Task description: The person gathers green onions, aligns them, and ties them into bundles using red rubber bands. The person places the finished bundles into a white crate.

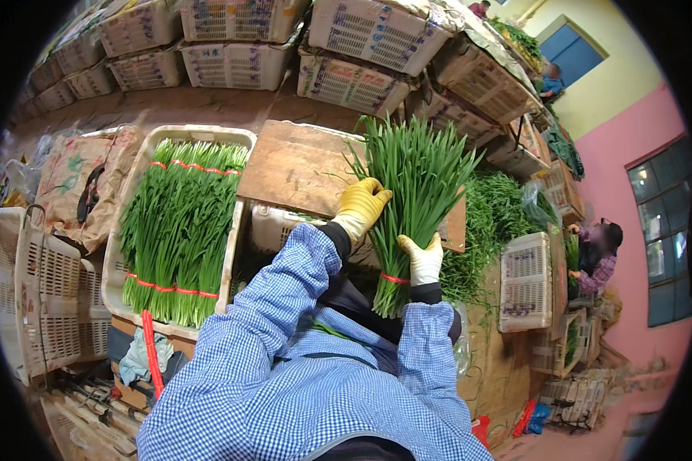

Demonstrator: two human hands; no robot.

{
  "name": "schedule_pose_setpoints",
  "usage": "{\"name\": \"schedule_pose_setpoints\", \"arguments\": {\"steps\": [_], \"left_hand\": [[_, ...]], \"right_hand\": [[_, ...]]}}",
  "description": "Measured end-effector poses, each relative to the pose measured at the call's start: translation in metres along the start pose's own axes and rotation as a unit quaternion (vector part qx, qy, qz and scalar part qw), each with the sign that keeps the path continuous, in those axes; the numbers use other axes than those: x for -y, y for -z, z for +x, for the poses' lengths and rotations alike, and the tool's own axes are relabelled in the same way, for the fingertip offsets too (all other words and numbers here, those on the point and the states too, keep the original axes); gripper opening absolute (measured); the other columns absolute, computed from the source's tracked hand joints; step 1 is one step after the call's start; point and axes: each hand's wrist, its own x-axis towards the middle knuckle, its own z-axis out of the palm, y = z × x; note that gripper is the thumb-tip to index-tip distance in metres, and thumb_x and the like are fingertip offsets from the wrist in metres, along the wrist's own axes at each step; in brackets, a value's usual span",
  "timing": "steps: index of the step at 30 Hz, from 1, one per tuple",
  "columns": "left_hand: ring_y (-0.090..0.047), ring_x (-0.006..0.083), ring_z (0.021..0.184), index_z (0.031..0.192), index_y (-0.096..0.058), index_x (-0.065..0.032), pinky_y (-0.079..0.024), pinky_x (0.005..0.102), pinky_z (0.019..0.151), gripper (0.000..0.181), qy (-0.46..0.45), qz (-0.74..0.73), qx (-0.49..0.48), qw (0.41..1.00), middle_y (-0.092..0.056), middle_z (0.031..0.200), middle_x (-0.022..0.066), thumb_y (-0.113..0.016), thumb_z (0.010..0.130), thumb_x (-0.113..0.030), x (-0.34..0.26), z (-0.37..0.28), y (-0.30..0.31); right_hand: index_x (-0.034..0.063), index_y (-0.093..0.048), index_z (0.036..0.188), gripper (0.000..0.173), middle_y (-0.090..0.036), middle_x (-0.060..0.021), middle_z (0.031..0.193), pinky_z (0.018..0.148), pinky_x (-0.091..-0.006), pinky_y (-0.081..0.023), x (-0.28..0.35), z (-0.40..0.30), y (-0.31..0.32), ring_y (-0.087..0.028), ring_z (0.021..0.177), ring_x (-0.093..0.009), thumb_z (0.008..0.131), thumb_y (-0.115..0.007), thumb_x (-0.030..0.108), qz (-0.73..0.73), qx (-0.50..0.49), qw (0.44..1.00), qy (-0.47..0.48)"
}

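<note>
A leafy bunch of green chives (418, 178) is held upright in front of me, its leaves fanned out at the top. A red band (394, 278) circles it near the pale stem ends. My right hand (424, 257), in a white and yellow glove, grips the bunch from the right just above that band. On the other side, my gloved left hand (362, 208) pinches leaves at the bunch's left edge. Behind both hands lies a wooden board (300, 164) across a crate. To the left, a white plastic crate (111, 271) holds several chive bundles with red bands at both ends.
Loose greens (484, 213) are heaped to the right, beside an upended crate (525, 282). A person (597, 259) handles greens farther right. Stacked crates (375, 34) line the far side. Red strips (151, 354) hang by the left crate, near an empty basket (49, 294).
</note>
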Motion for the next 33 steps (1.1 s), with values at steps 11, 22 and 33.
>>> {"name": "schedule_pose_setpoints", "arguments": {"steps": [11, 22, 33], "left_hand": [[-0.068, 0.0354, 0.081, 0.089, -0.069, -0.0094, -0.053, 0.0452, 0.070, 0.020, -0.189, 0.292, 0.108, 0.931, -0.069, 0.085, 0.0149, -0.058, 0.084, -0.026, -0.009, 0.000, 0.031], [-0.063, 0.0408, 0.076, 0.083, -0.065, -0.0084, -0.051, 0.0442, 0.069, 0.020, -0.072, 0.054, -0.197, 0.976, -0.066, 0.078, 0.0196, -0.057, 0.082, -0.027, 0.001, 0.008, 0.123], [-0.061, 0.0273, 0.104, 0.151, -0.023, -0.0038, -0.055, 0.0407, 0.066, 0.094, 0.069, -0.282, 0.221, 0.931, -0.055, 0.129, 0.0175, -0.069, 0.084, -0.050, 0.073, -0.062, 0.078]], "right_hand": [[-0.0019, -0.043, 0.136, 0.075, -0.057, -0.0136, 0.127, 0.099, -0.0358, -0.045, -0.004, -0.003, -0.009, -0.057, 0.110, -0.024, 0.070, -0.077, -0.008, -0.083, 0.017, 0.994, 0.067], [0.0005, -0.038, 0.143, 0.081, -0.054, -0.0138, 0.134, 0.102, -0.0371, -0.044, 0.002, 0.016, -0.020, -0.055, 0.115, -0.028, 0.071, -0.073, -0.014, -0.133, 0.025, 0.990, 0.049], [0.0017, -0.049, 0.134, 0.060, -0.059, -0.0128, 0.125, 0.092, -0.0410, -0.051, 0.059, 0.006, -0.070, -0.059, 0.105, -0.028, 0.084, -0.075, 0.022, 0.184, 0.165, 0.966, -0.074]]}}
